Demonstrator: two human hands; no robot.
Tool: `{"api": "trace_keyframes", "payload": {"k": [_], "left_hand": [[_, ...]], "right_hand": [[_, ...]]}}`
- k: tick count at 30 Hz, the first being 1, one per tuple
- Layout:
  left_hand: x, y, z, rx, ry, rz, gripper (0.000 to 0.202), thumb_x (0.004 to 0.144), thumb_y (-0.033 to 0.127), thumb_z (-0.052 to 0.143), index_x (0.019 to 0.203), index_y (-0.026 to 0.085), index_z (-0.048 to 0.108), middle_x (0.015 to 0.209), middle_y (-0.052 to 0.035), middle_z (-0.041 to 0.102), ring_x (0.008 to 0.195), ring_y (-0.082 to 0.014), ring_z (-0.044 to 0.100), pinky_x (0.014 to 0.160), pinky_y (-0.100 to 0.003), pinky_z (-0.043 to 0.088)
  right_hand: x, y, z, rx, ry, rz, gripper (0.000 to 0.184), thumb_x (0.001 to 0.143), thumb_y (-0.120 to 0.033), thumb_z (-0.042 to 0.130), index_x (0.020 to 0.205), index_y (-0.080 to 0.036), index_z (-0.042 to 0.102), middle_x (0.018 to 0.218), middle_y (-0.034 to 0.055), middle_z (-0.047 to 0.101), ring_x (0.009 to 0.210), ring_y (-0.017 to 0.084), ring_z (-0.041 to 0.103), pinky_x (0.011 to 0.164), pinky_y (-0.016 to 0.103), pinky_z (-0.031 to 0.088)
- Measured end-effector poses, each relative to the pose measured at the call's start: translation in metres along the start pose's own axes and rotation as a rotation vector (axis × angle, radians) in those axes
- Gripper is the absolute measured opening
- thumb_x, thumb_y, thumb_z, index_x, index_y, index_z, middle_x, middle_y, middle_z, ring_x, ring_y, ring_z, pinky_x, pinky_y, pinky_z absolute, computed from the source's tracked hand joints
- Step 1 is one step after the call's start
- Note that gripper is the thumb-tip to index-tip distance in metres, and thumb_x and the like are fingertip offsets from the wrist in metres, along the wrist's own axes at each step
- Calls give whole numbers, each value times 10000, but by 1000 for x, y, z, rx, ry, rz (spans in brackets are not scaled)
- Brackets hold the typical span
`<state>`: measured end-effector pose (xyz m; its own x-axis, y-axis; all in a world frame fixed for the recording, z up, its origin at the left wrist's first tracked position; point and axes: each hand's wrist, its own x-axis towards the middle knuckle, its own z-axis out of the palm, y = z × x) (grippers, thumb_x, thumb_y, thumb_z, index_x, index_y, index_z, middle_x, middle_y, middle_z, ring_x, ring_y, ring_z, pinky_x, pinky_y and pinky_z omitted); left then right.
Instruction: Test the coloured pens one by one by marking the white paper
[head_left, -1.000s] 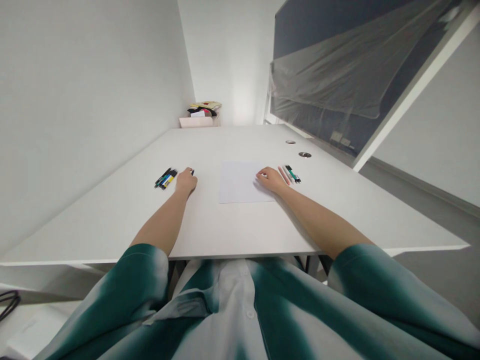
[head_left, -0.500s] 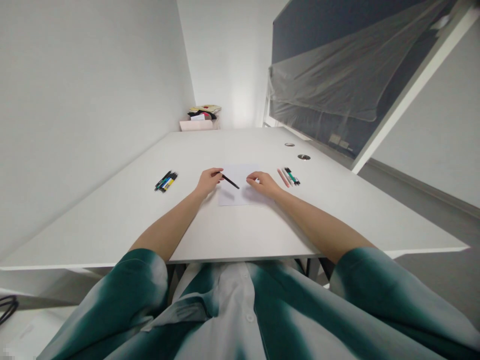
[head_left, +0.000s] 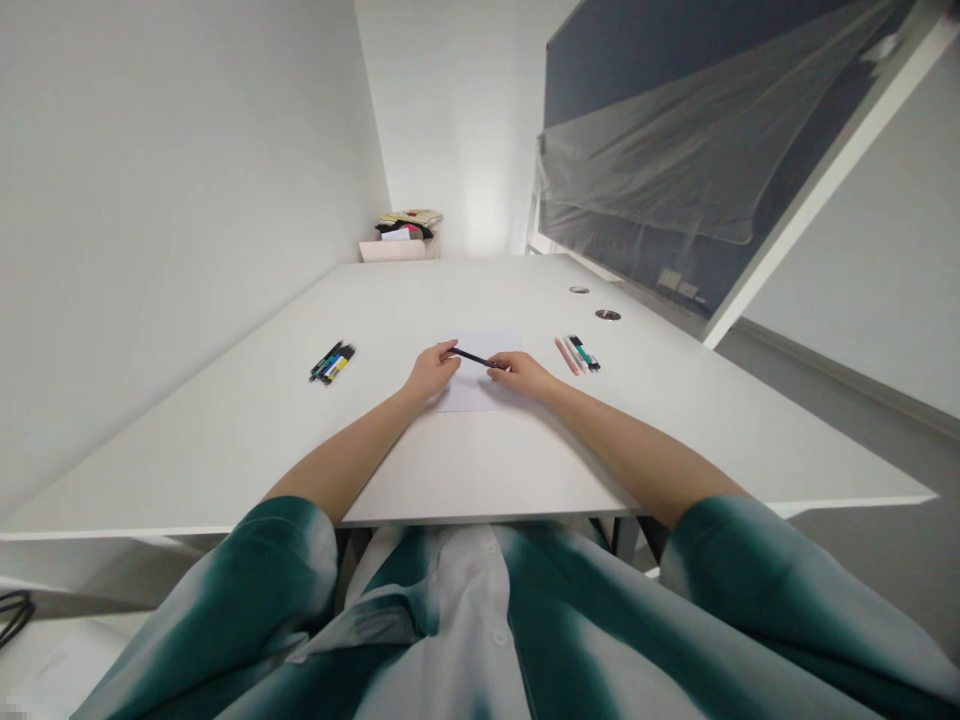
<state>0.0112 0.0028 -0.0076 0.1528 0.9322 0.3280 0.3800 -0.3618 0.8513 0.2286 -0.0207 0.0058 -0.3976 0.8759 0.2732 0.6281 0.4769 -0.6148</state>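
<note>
A slim black pen (head_left: pixel 472 357) spans the gap between my two hands, above a white sheet of paper (head_left: pixel 466 399). My left hand (head_left: pixel 433 368) pinches its left end between thumb and fingers. At the other end, the fingers of my right hand (head_left: pixel 521 374) are closed on the pen's tip. The pen slopes slightly down to the right. Beneath both hands, the sheet lies flat on the white table (head_left: pixel 450 460).
Several pens and markers (head_left: pixel 332 363) lie bunched on the left. Several more pens (head_left: pixel 577 354) lie to the right of my right hand. Two round metal inserts (head_left: pixel 607 315) are set in the table. A pinkish box (head_left: pixel 393 250) with cloth items stands at the far end.
My left hand has moved a little right with the pen, which now lies nearer to level. My right hand has closed on the pen's free end.
</note>
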Motion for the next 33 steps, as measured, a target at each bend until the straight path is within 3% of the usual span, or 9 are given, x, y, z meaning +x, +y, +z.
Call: {"api": "trace_keyframes", "payload": {"k": [5,10,15,21,33], "left_hand": [[1,-3,-4,4,52,14,492,765,227,628,1248,135,621,986,-95,736,966,-210,668,921,-352,495],[3,-3,-11,-100,-11,-41,271,743,255,628,966,125,711,844,-83,737,857,-202,670,877,-345,488],[4,-5,-11,-107,10,-86,205,654,250,691,830,145,707,815,-65,723,816,-202,655,833,-353,481],[3,-9,-11,-148,43,-115,232,607,276,755,766,167,626,699,-23,685,707,-166,623,741,-319,475],[5,-8,-15,-329,61,-203,269,505,269,819,699,160,667,702,-41,694,699,-162,580,723,-316,422]], "right_hand": [[2,10,-9,41,-17,18,323,828,-302,531,992,-148,762,714,-2,675,651,144,562,636,241,403],[2,20,-18,82,-6,38,324,797,-316,547,958,-140,766,705,-2,653,645,146,545,633,255,402],[5,31,-18,246,37,123,311,729,-284,617,975,-131,733,710,11,654,640,144,553,655,275,437],[5,38,-16,564,150,262,269,640,-250,710,885,-158,647,731,30,678,662,145,599,694,307,481],[3,41,-19,740,193,271,182,615,-180,787,761,-171,679,789,67,749,756,166,664,737,289,509]]}}
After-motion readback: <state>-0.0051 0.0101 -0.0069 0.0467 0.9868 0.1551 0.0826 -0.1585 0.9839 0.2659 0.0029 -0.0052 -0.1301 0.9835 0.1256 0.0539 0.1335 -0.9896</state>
